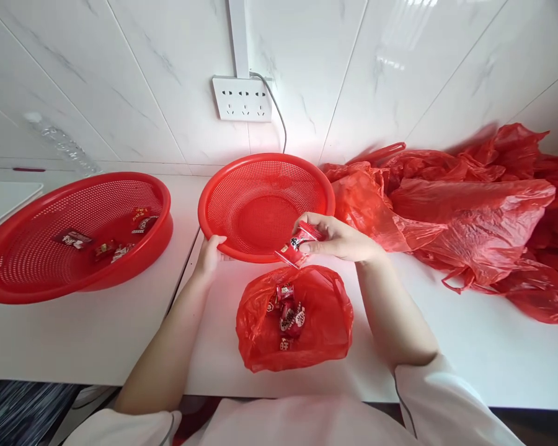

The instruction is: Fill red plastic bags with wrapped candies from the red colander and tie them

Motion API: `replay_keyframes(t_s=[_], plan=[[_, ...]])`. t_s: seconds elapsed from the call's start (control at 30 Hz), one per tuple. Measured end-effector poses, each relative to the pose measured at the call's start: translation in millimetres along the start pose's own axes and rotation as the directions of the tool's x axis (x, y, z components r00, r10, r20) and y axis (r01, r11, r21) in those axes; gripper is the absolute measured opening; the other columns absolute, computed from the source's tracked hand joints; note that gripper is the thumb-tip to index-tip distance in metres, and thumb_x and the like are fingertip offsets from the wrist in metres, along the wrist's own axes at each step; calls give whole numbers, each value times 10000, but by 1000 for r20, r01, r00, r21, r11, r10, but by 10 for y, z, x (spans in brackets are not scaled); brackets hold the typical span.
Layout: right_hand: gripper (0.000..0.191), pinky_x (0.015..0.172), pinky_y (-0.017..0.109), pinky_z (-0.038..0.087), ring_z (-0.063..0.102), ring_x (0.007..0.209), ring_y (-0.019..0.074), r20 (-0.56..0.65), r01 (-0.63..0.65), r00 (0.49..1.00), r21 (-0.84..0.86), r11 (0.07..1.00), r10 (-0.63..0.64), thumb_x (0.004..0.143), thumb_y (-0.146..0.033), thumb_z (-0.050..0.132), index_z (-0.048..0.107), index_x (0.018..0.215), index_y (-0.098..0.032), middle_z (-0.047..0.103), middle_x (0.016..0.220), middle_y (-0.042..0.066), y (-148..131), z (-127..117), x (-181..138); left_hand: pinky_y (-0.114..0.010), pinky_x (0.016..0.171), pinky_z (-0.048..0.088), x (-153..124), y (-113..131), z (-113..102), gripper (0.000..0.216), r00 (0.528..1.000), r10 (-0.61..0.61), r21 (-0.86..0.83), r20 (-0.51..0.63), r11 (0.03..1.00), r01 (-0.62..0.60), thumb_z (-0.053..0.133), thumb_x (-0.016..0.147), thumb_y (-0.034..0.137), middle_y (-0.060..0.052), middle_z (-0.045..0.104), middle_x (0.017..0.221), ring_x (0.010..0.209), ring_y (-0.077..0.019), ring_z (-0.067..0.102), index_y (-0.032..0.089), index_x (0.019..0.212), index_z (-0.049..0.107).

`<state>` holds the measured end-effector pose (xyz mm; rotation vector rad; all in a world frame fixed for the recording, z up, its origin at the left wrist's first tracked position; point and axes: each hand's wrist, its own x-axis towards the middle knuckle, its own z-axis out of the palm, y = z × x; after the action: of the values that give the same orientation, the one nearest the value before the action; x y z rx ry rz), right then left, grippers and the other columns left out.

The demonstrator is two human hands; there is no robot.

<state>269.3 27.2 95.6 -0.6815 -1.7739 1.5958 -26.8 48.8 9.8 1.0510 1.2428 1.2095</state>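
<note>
My right hand (337, 238) pinches a small red wrapped candy (297, 243) just above an open red plastic bag (294, 319) that lies on the white counter and holds several similar candies. My left hand (209, 254) grips the near rim of an empty red perforated basket (265, 204) behind the bag. A second red basket (74, 232) stands at the left with several wrapped candies in it.
A heap of crumpled red plastic bags (465, 210) covers the counter's right side. A white wall socket (242, 98) with a cable sits on the tiled wall above the middle basket. The counter's front edge (97, 379) runs close to my body.
</note>
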Motion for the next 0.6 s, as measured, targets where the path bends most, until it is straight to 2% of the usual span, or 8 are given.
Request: replay_keyframes(t_s=[0.1,0.2,0.27,0.3,0.37,0.47,0.53,0.6], plan=[[244,711,257,506,592,767,124,75,-16,997,-169,985,29,839,-341,670,559,974,-172,618,871,13,-173,51,-97,-338,599,555,-2,13,-5,343,999,32,16,-19,999,-31,520,783,354,-91,619,1160,941,-262,640,205,1085,585],[261,692,249,494,619,781,145,240,-63,957,-378,924,164,856,-404,628,599,991,-183,663,878,25,-297,141,-157,-313,586,548,-18,55,2,384,998,48,15,-28,999,-48,524,778,338,-98,603,1194,968,-262,629,211,1137,569],[312,653,242,487,642,755,155,264,-108,929,-478,871,260,870,-424,597,603,1094,-207,685,851,25,-303,202,-175,-306,599,550,-26,86,1,411,997,66,24,-32,998,-65,531,779,341,-102,587,1218,996,-262,617,218,1170,554],[351,623,241,479,648,716,156,216,-142,931,-529,837,295,885,-413,574,574,1180,-221,689,810,21,-276,224,-179,-304,609,553,-28,99,-3,418,996,78,39,-36,996,-77,537,781,344,-100,575,1231,1007,-259,612,225,1181,545],[468,567,245,450,639,617,159,1,-245,946,-655,715,325,907,-322,531,440,1359,-239,672,710,7,-174,240,-175,-299,623,556,-23,117,-17,418,994,92,88,-54,992,-87,549,783,346,-88,560,1238,1004,-245,607,243,1187,526],[650,545,266,410,641,621,204,-335,-414,908,-802,430,250,853,-192,553,309,1454,-228,666,706,34,32,203,-128,-292,614,549,-10,132,-48,394,992,71,173,-104,983,-53,558,792,366,-79,563,1181,919,-210,616,245,1162,500],[535,568,289,409,657,728,259,-445,-482,876,-822,303,186,825,-219,592,458,1343,-202,681,787,91,141,167,-67,-284,599,532,-15,150,-82,408,978,113,263,-175,963,-65,550,814,417,-78,556,1142,812,-174,617,240,1172,469],[293,590,306,415,658,769,286,-502,-516,856,-810,278,123,836,-272,587,586,1115,-181,680,807,120,197,142,4,-288,620,510,-37,185,-143,449,910,287,441,-300,887,-135,541,833,454,-72,554,1078,715,-144,596,227,1207,440]])
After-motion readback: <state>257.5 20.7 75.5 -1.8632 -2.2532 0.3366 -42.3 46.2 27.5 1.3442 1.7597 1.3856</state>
